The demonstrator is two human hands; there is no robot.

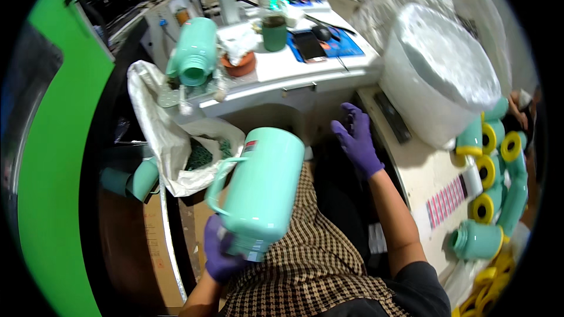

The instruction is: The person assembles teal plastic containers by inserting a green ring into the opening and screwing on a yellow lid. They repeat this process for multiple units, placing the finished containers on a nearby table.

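One mint-green jug [267, 182] is just below the middle of the frame, tilted with its neck [252, 250] downward. The left hand [221, 252], at lower left of centre, grips the neck end; the right hand [357, 142], right of centre, holds nothing, fingers loosely spread. The glossy shell looks stiff, probably light and rather slippery; handle [215, 191] and neck seem the surest holds.
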